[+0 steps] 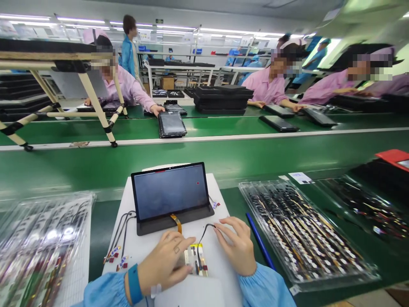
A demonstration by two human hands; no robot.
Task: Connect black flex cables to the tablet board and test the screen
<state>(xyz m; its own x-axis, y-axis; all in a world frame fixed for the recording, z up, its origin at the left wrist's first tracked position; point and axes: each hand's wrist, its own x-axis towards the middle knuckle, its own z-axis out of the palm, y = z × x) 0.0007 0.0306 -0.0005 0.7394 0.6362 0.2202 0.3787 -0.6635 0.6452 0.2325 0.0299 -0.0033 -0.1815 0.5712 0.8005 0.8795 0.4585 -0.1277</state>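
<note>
My right hand [238,245] pinches the end of a thin black cable [204,232] between thumb and fingertips. The cable loops down to a small board with a yellow edge [196,258], where its lower part lies across small connectors. From the left, my left hand [164,262] holds that board, thumb low and index finger high at its edge. A blue band [133,283] circles the left wrist. Behind the hands, a tablet screen [171,192] leans on a dark stand, and an orange flex cable [176,223] runs from it toward the board.
Clear trays of cables [306,230] lie right, and another clear tray [47,238] left. A blue pen-like stick [260,241] lies beside the white work surface [128,251]. Loose cables [116,238] rest left of the tablet. Across the green belt [223,157], co-workers handle tablets [172,123].
</note>
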